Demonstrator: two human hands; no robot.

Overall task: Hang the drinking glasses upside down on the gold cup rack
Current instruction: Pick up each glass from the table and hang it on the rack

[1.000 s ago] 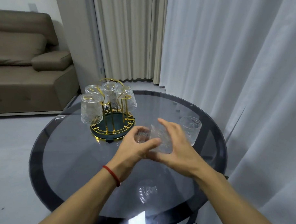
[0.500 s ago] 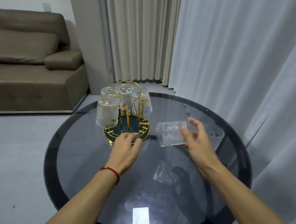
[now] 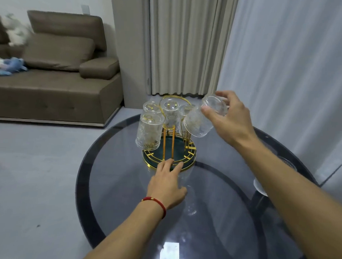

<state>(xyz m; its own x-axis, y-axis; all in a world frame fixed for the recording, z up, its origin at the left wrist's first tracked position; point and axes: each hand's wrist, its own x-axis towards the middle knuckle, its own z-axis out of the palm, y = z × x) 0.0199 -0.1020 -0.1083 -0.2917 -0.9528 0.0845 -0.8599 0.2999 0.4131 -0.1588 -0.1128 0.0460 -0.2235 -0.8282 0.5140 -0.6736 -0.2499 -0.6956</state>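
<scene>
The gold cup rack (image 3: pixel 186 156) with a dark green base stands on the round glass table (image 3: pixel 113 195). Several ribbed clear glasses hang upside down on its prongs, the nearest one (image 3: pixel 149 132) at the front left. My right hand (image 3: pixel 229 119) grips another ribbed glass (image 3: pixel 200 121) by its base, tilted mouth-down over the rack's right side. My left hand (image 3: pixel 167 182) lies flat on the table with its fingertips touching the rack's front rim. One more glass (image 3: pixel 288 162) stands at the table's right, mostly hidden behind my right forearm.
White sheer curtains (image 3: pixel 294 65) hang close behind and right of the table. A brown sofa (image 3: pixel 51 76) stands at the left across a grey floor. Beige drapes hang behind the rack.
My right hand lifted the glass from beside the rack up over its right side and turned it mouth-down. My left hand stayed at the rack's front rim. The view moved closer.
</scene>
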